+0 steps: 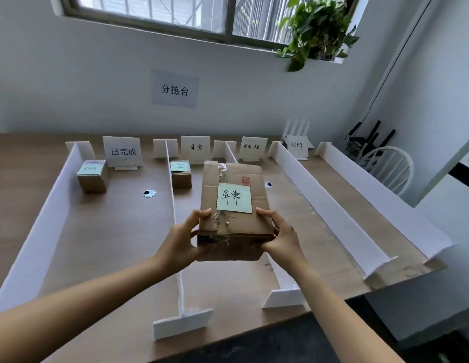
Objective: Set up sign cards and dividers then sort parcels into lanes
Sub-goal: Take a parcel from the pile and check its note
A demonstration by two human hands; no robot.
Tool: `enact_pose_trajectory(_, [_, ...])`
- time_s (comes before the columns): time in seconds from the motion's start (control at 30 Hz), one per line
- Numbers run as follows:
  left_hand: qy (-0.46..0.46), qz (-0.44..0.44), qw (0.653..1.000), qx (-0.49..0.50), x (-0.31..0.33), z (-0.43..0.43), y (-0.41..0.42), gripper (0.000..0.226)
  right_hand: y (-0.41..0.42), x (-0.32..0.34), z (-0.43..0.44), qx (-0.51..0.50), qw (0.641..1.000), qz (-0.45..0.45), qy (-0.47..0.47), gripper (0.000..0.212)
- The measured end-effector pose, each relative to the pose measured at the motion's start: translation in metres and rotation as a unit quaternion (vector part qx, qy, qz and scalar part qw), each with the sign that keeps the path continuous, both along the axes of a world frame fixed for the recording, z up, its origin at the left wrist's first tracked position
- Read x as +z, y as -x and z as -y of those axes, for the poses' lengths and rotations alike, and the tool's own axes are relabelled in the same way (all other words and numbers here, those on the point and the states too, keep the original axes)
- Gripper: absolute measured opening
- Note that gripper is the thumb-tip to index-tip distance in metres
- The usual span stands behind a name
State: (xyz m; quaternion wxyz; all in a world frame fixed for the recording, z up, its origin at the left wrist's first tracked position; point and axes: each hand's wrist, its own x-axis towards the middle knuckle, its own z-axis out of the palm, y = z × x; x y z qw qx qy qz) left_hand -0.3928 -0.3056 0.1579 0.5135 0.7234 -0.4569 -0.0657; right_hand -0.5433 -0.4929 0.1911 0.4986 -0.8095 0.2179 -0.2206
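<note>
Step in hand: sorting; the sign cards and dividers look already set up. Both hands grip one cardboard parcel [237,176] by its near end, apparently held off the table [110,231]; left hand [181,239] curls round the near left corner, thumb on top; right hand [283,237] curls round the near right corner, thumb on top. Green sticky note [234,198] on the parcel's top, just beyond the thumbs, reads 异常.

Ahead of the hands, past the parcel's far end, stands the 异常 sign card [195,148]; its lane runs between the left divider [172,195] beside the left hand and the right divider [276,279] below the right wrist. A small parcel [180,175] already sits in that lane, ahead-left of the left hand.

Judgement: note matches the lane straight ahead; next move calls for lowering the parcel forward between those two dividers, clear of the small parcel, knocking neither divider; then release.
</note>
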Motion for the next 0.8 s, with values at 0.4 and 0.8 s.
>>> enact_pose_trajectory(0.4, [-0.083, -0.044, 0.994, 0.049, -0.046, 0.032, -0.04, 0.086, -0.061, -0.037, 0.042, 0.047, 0.996, -0.082, -0.006, 0.077])
enact_pose_trajectory(0.8, [-0.134, -0.108, 0.981, 0.091, -0.114, 0.056, -0.081, 0.08, -0.134, -0.117, 0.075, 0.075, 0.985, -0.155, -0.011, 0.08])
